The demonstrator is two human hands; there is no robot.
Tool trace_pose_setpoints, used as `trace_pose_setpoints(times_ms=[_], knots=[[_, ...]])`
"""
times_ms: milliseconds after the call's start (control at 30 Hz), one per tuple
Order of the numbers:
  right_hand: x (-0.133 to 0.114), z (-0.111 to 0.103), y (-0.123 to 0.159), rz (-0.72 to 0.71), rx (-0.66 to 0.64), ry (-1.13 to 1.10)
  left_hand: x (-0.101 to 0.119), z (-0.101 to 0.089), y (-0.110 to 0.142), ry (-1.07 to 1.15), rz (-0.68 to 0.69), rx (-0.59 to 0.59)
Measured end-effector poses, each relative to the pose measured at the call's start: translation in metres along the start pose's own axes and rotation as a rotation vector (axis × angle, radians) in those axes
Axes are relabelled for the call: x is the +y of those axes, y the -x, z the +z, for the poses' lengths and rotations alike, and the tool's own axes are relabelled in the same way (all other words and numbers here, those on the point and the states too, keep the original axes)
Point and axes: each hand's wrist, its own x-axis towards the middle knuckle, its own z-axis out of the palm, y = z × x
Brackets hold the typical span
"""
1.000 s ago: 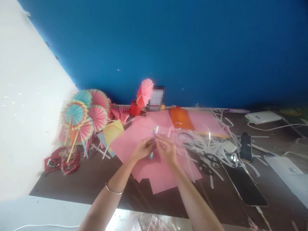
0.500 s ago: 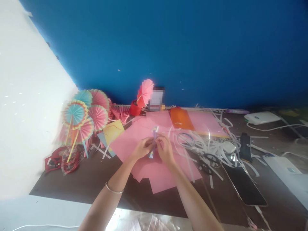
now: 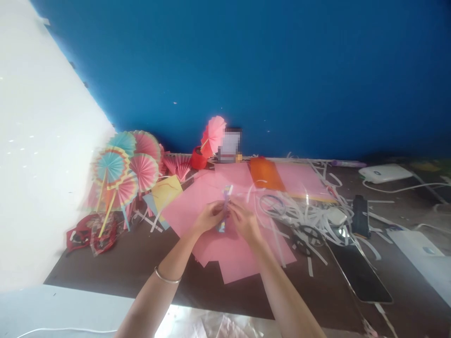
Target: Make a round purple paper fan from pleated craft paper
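Note:
A narrow purple, white and yellow strip (image 3: 221,227), perhaps folded paper, stands lengthwise between my hands; its exact kind is too blurred to tell. My left hand (image 3: 210,216) pinches it from the left side. The thumb and fingers of my right hand (image 3: 244,218) close in on its right side, around the middle. Both ends of the strip show above and below the fingers. Beneath my hands lie overlapping pink paper sheets (image 3: 243,263) on the dark table (image 3: 158,263).
Pleated paper fans (image 3: 112,166) on sticks crowd the left, above red clear-wrapped items (image 3: 102,239). A red tape roll (image 3: 199,159) stands at the back. Rightward are an orange sheet (image 3: 267,173), tangled white paper strips (image 3: 303,213), scissors (image 3: 310,237) and a phone (image 3: 359,270).
My right hand has shifted slightly to the right and its fingers have straightened a little along the strip. My left hand stays in place, holding the strip.

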Motion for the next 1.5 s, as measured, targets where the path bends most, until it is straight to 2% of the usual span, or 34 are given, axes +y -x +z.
trace_pose_setpoints(times_ms=[400,600,867,1000,1233,1400,1500], knots=[[-0.002,-0.001,-0.002,-0.097,-0.06,0.109,-0.003,-0.002,0.0,-0.128,0.014,0.015],[0.0,0.001,-0.001,-0.121,-0.016,0.136,-0.003,-0.001,0.0,-0.137,0.013,-0.001],[-0.003,0.003,-0.003,0.024,0.088,0.013,0.002,0.001,0.001,-0.069,0.012,-0.004],[0.004,0.0,-0.003,-0.007,0.009,0.022,0.004,0.001,0.001,-0.025,-0.016,0.001],[0.007,-0.012,-0.004,-0.197,-0.053,0.149,0.009,-0.002,0.003,0.045,-0.107,-0.054],[0.001,-0.017,-0.006,-0.212,-0.14,0.162,0.01,-0.006,0.004,0.017,-0.121,-0.083],[0.001,-0.016,-0.006,-0.201,-0.151,0.162,0.01,-0.006,0.004,-0.012,-0.126,-0.082]])
